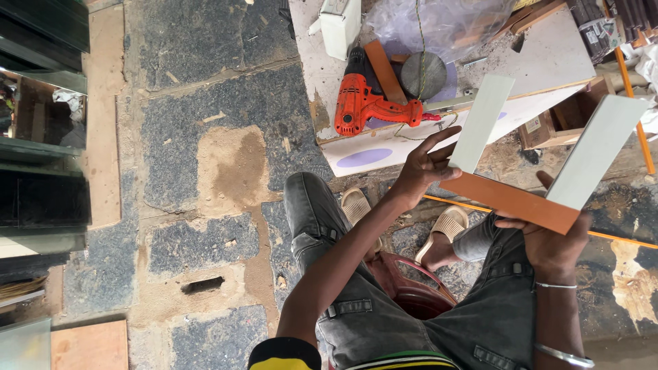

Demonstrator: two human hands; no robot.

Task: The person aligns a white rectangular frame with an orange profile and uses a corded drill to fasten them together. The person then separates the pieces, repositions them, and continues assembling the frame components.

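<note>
A seated person is looking down at a U-shaped wooden piece, an orange-brown board with two pale grey-green boards rising from its ends, which is sitting at about 3 o'clock in the view, held above the knees. The left hand is gripping the inner pale board at its base, thumb and fingers spread loosely around the joint with the orange board. The right hand is cupping the orange board from underneath, fingers curling up around its far edge near the outer pale board (the fingertips are mostly hidden behind the wood). Up at 12 o'clock, an orange power drill is lying on a white work board, just beside a dark round disc and a crumpled clear plastic bag. Below the hands, at 6 o'clock, the person's grey jeans are filling the foreground, and beige sandals are resting on the dusty stone floor between the knees.
</note>
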